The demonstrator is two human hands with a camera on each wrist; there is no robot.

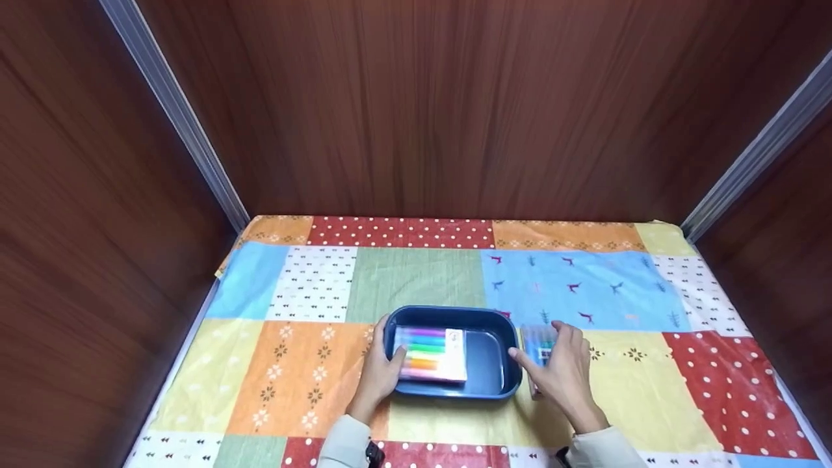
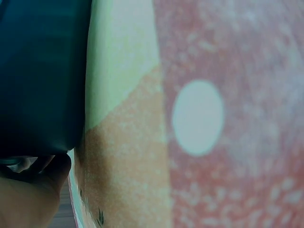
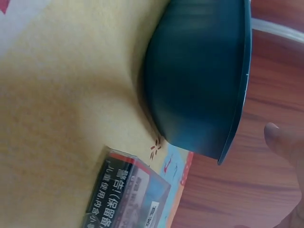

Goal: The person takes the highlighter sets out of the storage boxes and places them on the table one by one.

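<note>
A dark blue plastic bin (image 1: 484,354) stands on the table, and a clear pack of coloured markers (image 1: 426,354) lies in its left part. My left hand (image 1: 380,370) grips the bin's left end, thumb over the rim and fingers along the outer wall. Just right of the bin is a second clear plastic pack (image 1: 538,348), flat on the cloth; its black printed edge shows in the right wrist view. Over this pack is my right hand (image 1: 564,370), fingers spread loosely and thumb pointing toward the bin's right rim. The bin's outer wall (image 3: 194,76) shows from the side there.
A patchwork-patterned cloth (image 1: 416,276) covers the table. Brown wood-grain panels (image 1: 403,110) rise behind it and at both sides, with metal strips (image 1: 188,117) along the corners.
</note>
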